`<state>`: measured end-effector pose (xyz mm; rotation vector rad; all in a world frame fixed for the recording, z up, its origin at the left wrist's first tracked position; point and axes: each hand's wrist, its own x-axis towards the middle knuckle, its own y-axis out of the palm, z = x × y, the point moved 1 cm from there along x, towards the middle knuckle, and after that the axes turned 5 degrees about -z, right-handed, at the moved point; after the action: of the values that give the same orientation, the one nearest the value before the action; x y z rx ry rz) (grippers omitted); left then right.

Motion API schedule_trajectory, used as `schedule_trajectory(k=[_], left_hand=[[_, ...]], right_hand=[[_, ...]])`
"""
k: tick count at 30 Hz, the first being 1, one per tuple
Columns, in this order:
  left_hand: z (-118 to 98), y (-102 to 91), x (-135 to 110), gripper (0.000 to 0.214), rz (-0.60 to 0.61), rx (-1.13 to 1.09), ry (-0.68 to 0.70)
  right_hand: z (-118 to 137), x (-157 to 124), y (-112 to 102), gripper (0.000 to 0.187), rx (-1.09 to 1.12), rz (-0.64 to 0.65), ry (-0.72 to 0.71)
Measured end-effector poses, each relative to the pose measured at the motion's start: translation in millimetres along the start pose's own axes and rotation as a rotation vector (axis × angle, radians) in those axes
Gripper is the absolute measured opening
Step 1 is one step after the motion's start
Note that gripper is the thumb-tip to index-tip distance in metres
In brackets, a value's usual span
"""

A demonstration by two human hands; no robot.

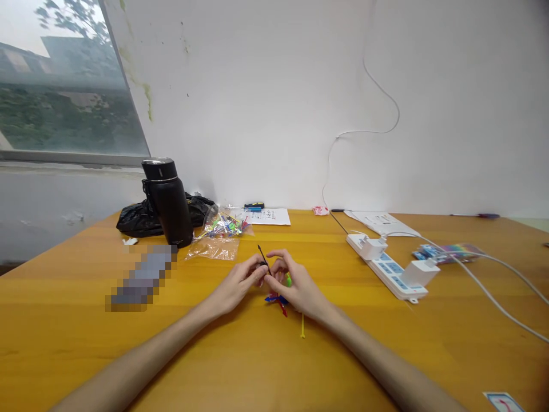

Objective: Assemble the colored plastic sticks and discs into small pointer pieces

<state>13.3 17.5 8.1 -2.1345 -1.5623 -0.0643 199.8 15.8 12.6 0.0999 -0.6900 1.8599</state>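
My left hand (240, 284) pinches a small black piece with its fingertips above the middle of the table. A thin black plastic stick with an arrow-shaped tip (260, 252) slants up between both hands. My right hand (298, 284) has thumb and fingers curled in around the lower part of this stick. Beneath the hands, partly hidden, are a blue arrow-tipped piece (270, 299), a red arrow-tipped stick (283, 311) and a bright green piece (288, 280). A yellow stick (302, 327) pokes out below my right wrist.
Left stand a black bottle (169, 203), a black plastic bag (139, 219) and a blurred-out flat object (143, 280). Clear bags of coloured pieces (225, 225) lie behind my hands, near a printed sheet (274, 216). A white power strip (388, 269) with plugged-in chargers and cables is right.
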Motion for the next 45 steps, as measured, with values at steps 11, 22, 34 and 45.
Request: schedule_trajectory(k=[11,22,34,45], left_hand=[[-1.1,1.3,-8.5,0.041,0.084,0.129,-0.048],[-11.2,5.2,-7.5,0.027,0.127,0.192,-0.014],[-18.1,5.0,-12.8,0.015,0.28,0.363,0.024],[-15.5,6.5,-12.7,0.009,0.307,0.354,0.03]], right_hand=[[6.6,-1.3,-2.1,0.031,-0.475,0.081,-0.276],[10.9,0.0,-1.8,0.014,-0.534,0.059,-0.269],[13.7,-7.7,-1.0,0.027,-0.443,0.199,-0.284],[9.2,-10.6,-0.2,0.023,-0.53,0.204,-0.291]])
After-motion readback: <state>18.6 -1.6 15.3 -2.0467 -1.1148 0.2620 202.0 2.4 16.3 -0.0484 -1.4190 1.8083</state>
